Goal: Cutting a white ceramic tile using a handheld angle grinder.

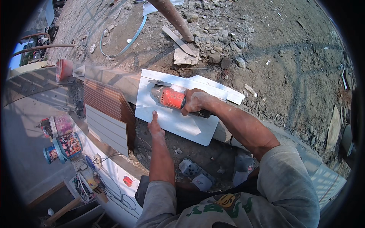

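white tile (178,121) lies flat; left hand (155,127) presses it open-palmed, right hand (193,102) grips the orange angle grinder (171,97) on its far-left part.

We see an orange angle grinder (173,98) lying nearly flat on a white tile (171,117), its grey disc at the ten o'clock end, its dark handle toward four o'clock. The rectangular, dust-dulled tile lies tilted, long side running ten to four o'clock, resting on a second white tile (224,91) at its two o'clock edge.
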Tool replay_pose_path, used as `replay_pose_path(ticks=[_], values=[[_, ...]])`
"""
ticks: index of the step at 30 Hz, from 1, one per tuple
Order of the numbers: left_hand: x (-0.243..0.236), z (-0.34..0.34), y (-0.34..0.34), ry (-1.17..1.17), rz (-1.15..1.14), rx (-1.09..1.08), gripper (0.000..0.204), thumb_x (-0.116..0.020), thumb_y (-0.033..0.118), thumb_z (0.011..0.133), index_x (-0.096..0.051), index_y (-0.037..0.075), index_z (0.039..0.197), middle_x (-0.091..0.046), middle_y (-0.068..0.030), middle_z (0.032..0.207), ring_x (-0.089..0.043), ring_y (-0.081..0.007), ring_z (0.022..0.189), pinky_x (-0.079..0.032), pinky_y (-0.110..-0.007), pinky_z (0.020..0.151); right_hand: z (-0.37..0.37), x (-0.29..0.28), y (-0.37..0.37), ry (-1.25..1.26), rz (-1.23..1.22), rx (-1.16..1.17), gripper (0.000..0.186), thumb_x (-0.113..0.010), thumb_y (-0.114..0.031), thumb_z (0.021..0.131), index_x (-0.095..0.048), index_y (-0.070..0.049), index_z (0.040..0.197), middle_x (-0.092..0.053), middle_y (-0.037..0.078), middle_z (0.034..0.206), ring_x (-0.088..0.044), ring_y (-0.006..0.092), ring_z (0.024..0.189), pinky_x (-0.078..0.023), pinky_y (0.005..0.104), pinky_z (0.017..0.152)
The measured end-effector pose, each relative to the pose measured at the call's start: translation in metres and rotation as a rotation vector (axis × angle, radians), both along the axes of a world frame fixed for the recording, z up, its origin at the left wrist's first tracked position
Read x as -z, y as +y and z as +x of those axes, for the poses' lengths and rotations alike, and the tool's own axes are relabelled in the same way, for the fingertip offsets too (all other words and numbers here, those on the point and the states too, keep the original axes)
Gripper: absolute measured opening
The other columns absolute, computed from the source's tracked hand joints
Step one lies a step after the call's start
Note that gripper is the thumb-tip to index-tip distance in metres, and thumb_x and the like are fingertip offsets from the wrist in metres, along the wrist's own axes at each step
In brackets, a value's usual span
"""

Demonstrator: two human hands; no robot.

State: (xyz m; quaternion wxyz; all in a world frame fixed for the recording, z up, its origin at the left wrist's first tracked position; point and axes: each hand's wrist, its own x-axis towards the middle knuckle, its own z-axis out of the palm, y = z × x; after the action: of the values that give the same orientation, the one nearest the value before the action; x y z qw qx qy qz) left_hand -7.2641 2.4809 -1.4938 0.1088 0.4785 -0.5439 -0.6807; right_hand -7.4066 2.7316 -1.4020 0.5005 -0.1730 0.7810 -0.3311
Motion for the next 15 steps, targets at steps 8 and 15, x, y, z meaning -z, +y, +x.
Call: replay_pose_path(ticks=[8,15], values=[[0.001,-0.001,0.004,0.027,-0.007,0.021,0.053,-0.072,0.022,0.086,-0.051,-0.002,0.127,-0.059,-0.0126,0.121,-0.060,-0.0263,0.105,-0.050,-0.042,0.091,0.000,-0.001,0.009,-0.012,0.004,0.002,0.071,-0.076,-0.036,0.057,-0.058,0.004,0.112,-0.068,0.022,0.098,-0.066,0.0331,0.091,-0.052,0.0385,0.080],[-0.002,-0.003,0.009,-0.008,-0.020,0.011,0.049,-0.069,0.023,0.089,-0.051,-0.002,0.127,-0.060,-0.0125,0.119,-0.062,-0.0248,0.103,-0.051,-0.041,0.090,0.000,0.002,0.009,-0.012,0.021,-0.001,0.071,-0.076,-0.037,0.057,-0.058,0.004,0.113,-0.068,0.022,0.098,-0.066,0.0332,0.091,-0.052,0.0386,0.080]])
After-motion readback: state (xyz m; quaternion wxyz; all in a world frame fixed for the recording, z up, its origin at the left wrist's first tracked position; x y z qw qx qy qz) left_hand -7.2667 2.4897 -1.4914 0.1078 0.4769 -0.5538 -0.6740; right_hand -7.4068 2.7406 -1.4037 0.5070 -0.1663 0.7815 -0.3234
